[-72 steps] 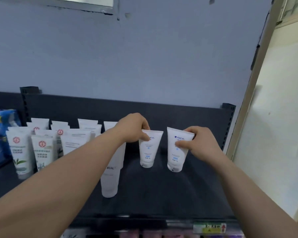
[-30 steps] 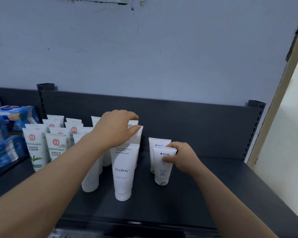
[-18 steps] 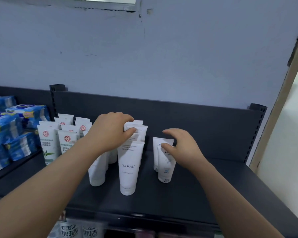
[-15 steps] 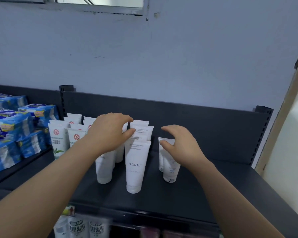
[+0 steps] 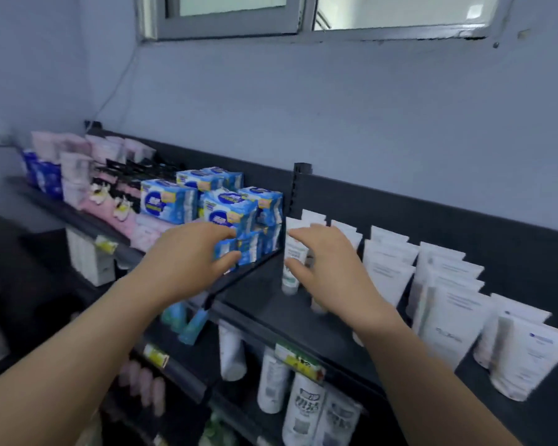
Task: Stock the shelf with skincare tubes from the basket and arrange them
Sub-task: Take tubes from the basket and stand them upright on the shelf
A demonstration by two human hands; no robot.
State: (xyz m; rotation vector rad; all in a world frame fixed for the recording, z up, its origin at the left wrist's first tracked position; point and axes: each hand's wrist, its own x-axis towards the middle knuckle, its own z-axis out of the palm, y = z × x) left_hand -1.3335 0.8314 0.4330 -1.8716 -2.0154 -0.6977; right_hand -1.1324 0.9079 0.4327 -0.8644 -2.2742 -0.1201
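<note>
- Head view, hands: the left hand and right hand are both raised in front of the shelf, fingers spread and slightly curled, neither holding anything. The left hand lies before the blue packs; the right hand lies before the leftmost tubes.
- Head view, task items: the skincare tubes stand cap-down in rows along the shelf, from its left end, just right of the upright post, toward the right edge. One green-printed tube stands at the front left, just beside the right thumb. The basket is not in view.
- Head view, surroundings: bottles fill the lower tier; pink packets occupy the far left. The picture is blurred, so labels are illegible.
- Judged risk: the tubes stand on narrow caps and close together, so a careless sweep of the right hand could topple the green-printed tube and those behind it, or push one off the front edge.
</note>
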